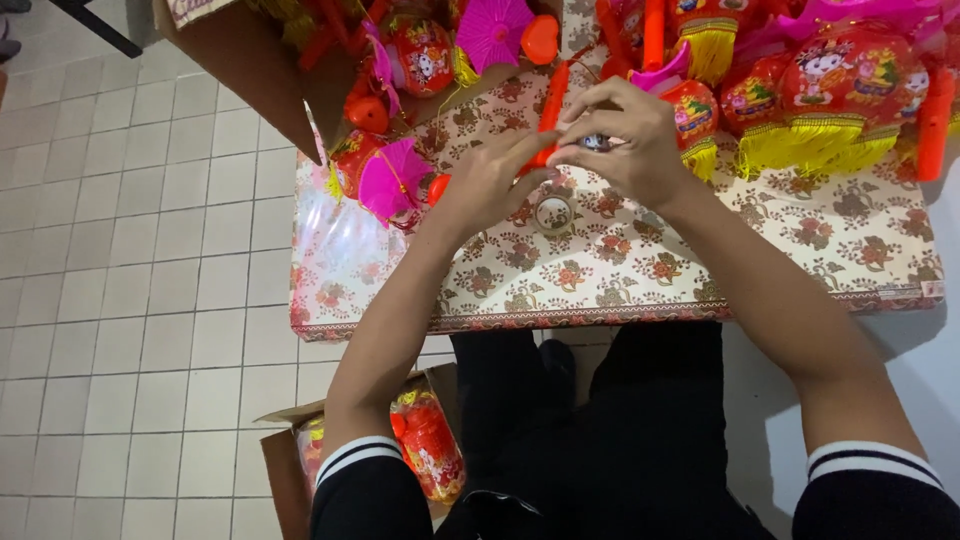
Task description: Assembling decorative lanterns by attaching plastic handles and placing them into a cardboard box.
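We've got both hands on an orange plastic stick (549, 112) held just above the floral tablecloth (800, 240). Left hand (487, 183) pinches its lower end, right hand (625, 135) curls tight round a small dark bit we can't make out. The stick could easily slip and knock the tape roll (553, 213) underneath. The lantern pile (830, 85) is cut off up top, and the box (285, 470) by our knees is half hidden.

Slim orange plastic handle (551, 108) tilted upright above the table.
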